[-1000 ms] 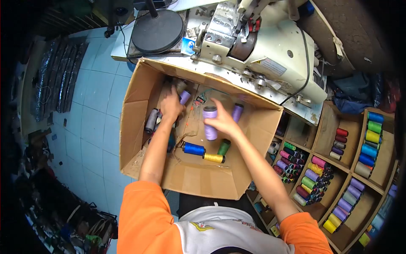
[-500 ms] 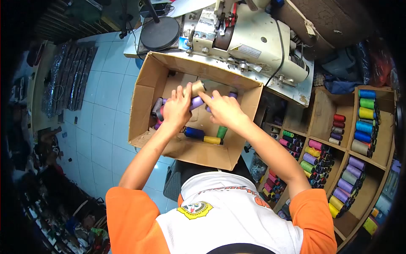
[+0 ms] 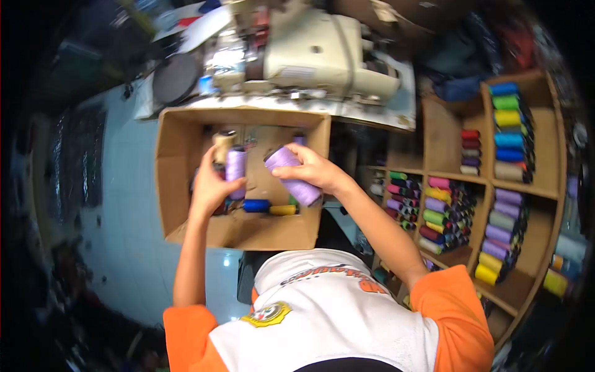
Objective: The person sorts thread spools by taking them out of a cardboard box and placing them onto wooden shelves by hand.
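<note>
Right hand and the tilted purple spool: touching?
Touching. The head view shows the right hand with its thumb laid across the tilted purple spool.

Spools [image 3: 256,205] in box [image 3: 273,237] — sewing machine [image 3: 310,56] behind, on table [image 3: 400,115] — shelf [image 3: 539,142] right, holding more spools [image 3: 509,137].

On the bench [image 3: 404,106], can see 1 cream sewing machine [image 3: 313,59] behind the front edge, and 1 black disc [image 3: 176,79] near the left end. Past the right edge, can make out blurred blue cloth [image 3: 457,88]; below the left end, pale blue floor tiles [image 3: 129,186].
</note>
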### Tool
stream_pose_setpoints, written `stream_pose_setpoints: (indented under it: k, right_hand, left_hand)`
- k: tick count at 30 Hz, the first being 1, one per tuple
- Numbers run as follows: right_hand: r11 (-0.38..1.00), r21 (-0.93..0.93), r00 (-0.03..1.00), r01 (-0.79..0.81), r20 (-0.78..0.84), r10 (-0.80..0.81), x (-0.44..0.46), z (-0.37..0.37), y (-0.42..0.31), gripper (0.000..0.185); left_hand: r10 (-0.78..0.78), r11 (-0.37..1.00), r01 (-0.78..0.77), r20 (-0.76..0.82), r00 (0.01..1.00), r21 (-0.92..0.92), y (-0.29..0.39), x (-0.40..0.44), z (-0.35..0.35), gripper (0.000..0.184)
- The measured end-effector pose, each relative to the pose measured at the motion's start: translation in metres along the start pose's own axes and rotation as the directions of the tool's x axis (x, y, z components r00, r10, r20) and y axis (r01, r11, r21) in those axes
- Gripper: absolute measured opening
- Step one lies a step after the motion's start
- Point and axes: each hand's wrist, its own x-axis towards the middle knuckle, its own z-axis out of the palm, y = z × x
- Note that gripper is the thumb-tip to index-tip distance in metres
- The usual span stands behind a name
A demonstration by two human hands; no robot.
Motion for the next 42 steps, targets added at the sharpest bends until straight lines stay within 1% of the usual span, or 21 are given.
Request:
stream_pose_setpoints:
  k: [1, 2, 4, 8, 10, 14, 15, 16, 17, 19, 20, 22, 23, 24, 27, 29, 30, 33, 36, 40, 42]
  right_hand:
    - [0.955, 0.291, 0.998, -0.06, 0.04, 0.051, -0.023, -0.017, -0.003, 0.063]
    - [0.823, 0.557, 0.993, -0.112, 0.094, 0.072, -0.048, -0.035, -0.003, 0.059]
    - [0.66, 0.746, 0.985, -0.087, -0.035, 0.17, -0.097, -0.064, -0.003, 0.058]
    - [0.703, 0.704, 0.912, 0.097, -0.345, 0.22, -0.182, -0.141, 0.017, 0.054]
    - [0.662, 0.704, 0.847, 0.257, -0.493, 0.196, -0.21, -0.173, 0.01, 0.045]
    - [0.912, 0.314, 0.508, 0.264, -0.849, 0.145, -0.235, -0.274, 0.012, 0.034]
    - [0.953, 0.194, 0.336, 0.234, -0.936, 0.107, -0.228, -0.299, 0.012, 0.031]
    - [0.991, 0.046, 0.252, 0.126, -0.968, 0.013, -0.224, -0.328, 0.014, 0.03]
    - [0.984, -0.088, 0.226, -0.152, -0.973, -0.052, -0.228, -0.383, 0.031, 0.038]
    - [0.7, -0.111, -0.023, -0.705, -0.983, -0.18, -0.225, -0.462, 0.03, 0.047]
    - [0.683, -0.101, -0.091, -0.723, -0.966, -0.24, -0.226, -0.507, 0.044, 0.052]
    - [0.649, -0.045, -0.25, -0.759, -0.901, -0.355, -0.238, -0.623, 0.09, 0.055]
    - [0.637, 0.002, -0.338, -0.771, -0.849, -0.407, -0.247, -0.684, 0.116, 0.053]
    - [0.587, 0.015, -0.312, -0.809, -0.858, -0.409, -0.246, -0.697, 0.111, 0.053]
    - [0.361, -0.037, -0.162, -0.932, -0.849, -0.504, -0.246, -0.713, 0.076, 0.055]
    - [0.363, -0.132, -0.059, -0.923, -0.88, -0.471, -0.248, -0.715, 0.064, 0.056]
    - [0.323, -0.117, -0.052, -0.939, -0.881, -0.471, -0.25, -0.727, 0.069, 0.057]
    - [0.224, -0.042, -0.072, -0.974, -0.874, -0.48, -0.248, -0.75, 0.07, 0.055]
    - [0.268, 0.003, -0.098, -0.963, -0.935, -0.341, -0.248, -0.747, 0.073, 0.049]
    - [0.231, -0.014, -0.083, -0.973, -0.91, -0.406, -0.246, -0.75, 0.09, 0.048]
    - [0.299, 0.003, -0.121, -0.954, -0.918, -0.377, -0.245, -0.752, 0.093, 0.05]
  left_hand:
    - [-0.156, 0.874, 0.214, 0.165, 0.974, -0.437, 0.027, -0.007, 0.001, 0.101]
    - [-0.157, 0.688, 0.311, 0.284, 0.946, -0.655, 0.049, -0.013, 0.002, 0.093]
    - [0.012, 0.519, 0.339, 0.403, 0.915, -0.785, 0.066, -0.013, 0.016, 0.088]
    - [0.2, 0.255, 0.424, 0.476, 0.856, -0.869, 0.127, -0.004, 0.078, 0.093]
    - [0.292, 0.244, 0.577, 0.626, 0.723, -0.78, 0.122, 0.017, 0.119, 0.097]
    - [0.469, 0.15, 0.634, 0.619, 0.63, -0.759, 0.184, 0.034, 0.196, 0.094]
    - [0.505, 0.201, 0.661, 0.655, 0.562, -0.723, 0.191, 0.038, 0.208, 0.114]
    - [0.483, 0.238, 0.657, 0.674, 0.559, -0.715, 0.192, 0.037, 0.218, 0.116]
    - [0.46, 0.274, 0.653, 0.693, 0.555, -0.706, 0.191, 0.036, 0.228, 0.118]
    - [0.405, 0.212, 0.649, 0.67, 0.622, -0.73, 0.19, 0.029, 0.247, 0.106]
    - [0.377, 0.182, 0.643, 0.657, 0.653, -0.744, 0.19, 0.025, 0.256, 0.101]
    - [0.271, 0.254, 0.704, 0.747, 0.607, -0.664, 0.175, 0.019, 0.259, 0.11]
    - [0.266, 0.136, 0.703, 0.71, 0.653, -0.698, 0.177, 0.013, 0.27, 0.112]
    - [0.259, 0.017, 0.69, 0.67, 0.696, -0.724, 0.182, 0.007, 0.281, 0.114]
    - [0.187, 0.062, 0.676, 0.674, 0.715, -0.735, 0.159, -0.003, 0.305, 0.109]
    - [0.182, -0.004, 0.728, 0.716, 0.674, -0.685, 0.151, -0.004, 0.319, 0.104]
    - [0.227, -0.014, 0.729, 0.708, 0.668, -0.684, 0.146, -0.002, 0.33, 0.103]
    - [0.153, -0.036, 0.726, 0.714, 0.683, -0.687, 0.144, -0.007, 0.346, 0.105]
    - [0.127, -0.015, 0.729, 0.722, 0.68, -0.684, 0.142, -0.012, 0.353, 0.107]
    - [0.124, 0.025, 0.734, 0.731, 0.672, -0.679, 0.14, -0.015, 0.363, 0.107]
    - [0.112, 0.066, 0.726, 0.728, 0.676, -0.684, 0.139, -0.015, 0.365, 0.107]
